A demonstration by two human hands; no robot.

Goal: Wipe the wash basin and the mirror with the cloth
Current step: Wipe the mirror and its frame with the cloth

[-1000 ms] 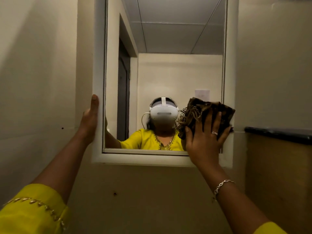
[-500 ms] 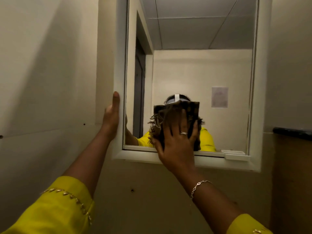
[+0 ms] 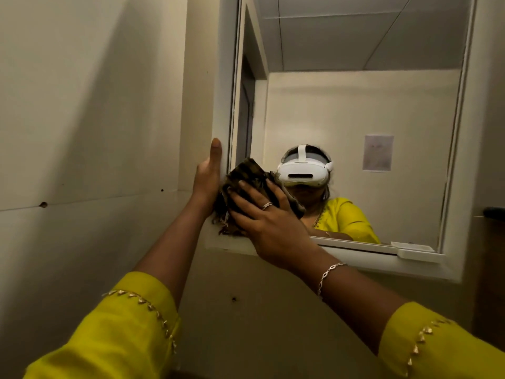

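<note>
A white-framed mirror [image 3: 355, 110] hangs on the beige wall ahead of me. My right hand [image 3: 269, 221] presses a dark brown fringed cloth [image 3: 247, 173] flat against the mirror's lower left corner, fingers spread over it. My left hand [image 3: 207, 177] rests on the outer left edge of the frame, thumb up, holding nothing. The glass reflects a person in a yellow top with a white headset. The wash basin is out of view.
A beige wall [image 3: 95, 132] runs close along my left. A dark ledge [image 3: 494, 213] juts out at the right edge. A small white catch [image 3: 415, 251] sits on the frame's bottom right.
My right hand has swept the cloth leftward along the bottom of the mirror, from the right side to the lower left corner. My left hand stays on the frame.
</note>
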